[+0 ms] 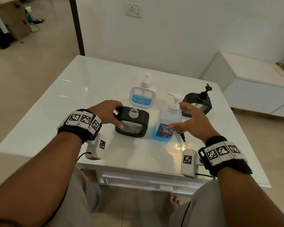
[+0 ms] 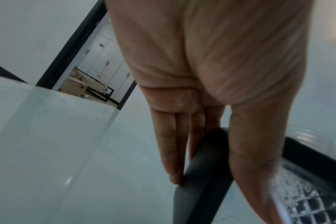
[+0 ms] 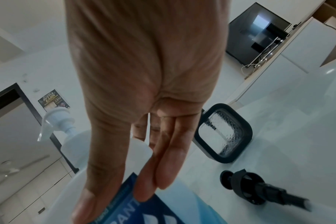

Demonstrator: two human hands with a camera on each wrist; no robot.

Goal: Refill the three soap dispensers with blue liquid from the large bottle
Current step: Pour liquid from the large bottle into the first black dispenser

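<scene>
My left hand grips a black-framed dispenser with a bare open neck, thumb on its patterned clear front and fingers behind it. The left wrist view shows the straight fingers and the thumb pinching its black frame. My right hand holds the large pump bottle, blue liquid in its lower part, thumb on the label. A white dispenser, part full of blue, stands behind. A second black dispenser with its pump fitted stands at the back right.
A loose black pump with its tube lies on the white glass table under my right hand. A white low cabinet stands to the right and a wall with a socket behind. My knees are at the table's near edge.
</scene>
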